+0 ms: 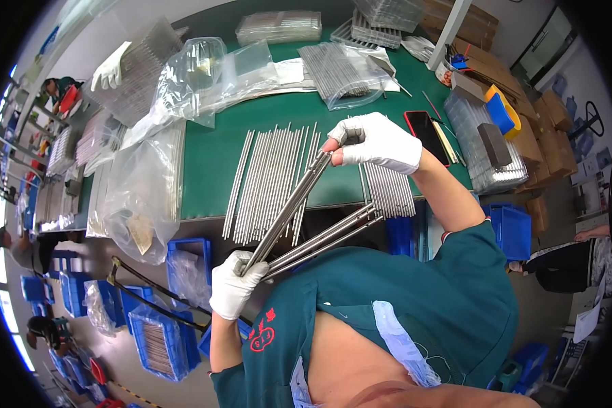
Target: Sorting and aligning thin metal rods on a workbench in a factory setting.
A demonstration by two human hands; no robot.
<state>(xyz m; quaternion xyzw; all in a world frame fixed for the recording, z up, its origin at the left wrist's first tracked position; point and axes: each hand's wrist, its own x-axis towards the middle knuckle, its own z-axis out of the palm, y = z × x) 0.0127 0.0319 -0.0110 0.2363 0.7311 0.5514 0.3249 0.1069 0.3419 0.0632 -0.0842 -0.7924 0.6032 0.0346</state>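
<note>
Clasping the lower ends of metal rods [287, 205] in the left hand's [238, 284] grip, with 2 bunches splayed apart above the near edge of the worktop [207, 163]. Pinching the upper tips of 1 bunch between right hand's [374, 143] thumb and forefinger. Likely to fan wider or slip from the free bunch [319, 243], because of support at 1 end only and smooth-looking metal against glove fabric. Could also knock the loose row [268, 180], overhanging the edge, through dipping too low. At risk of nudging the phone [426, 138] through a careless right-forearm swing.
</note>
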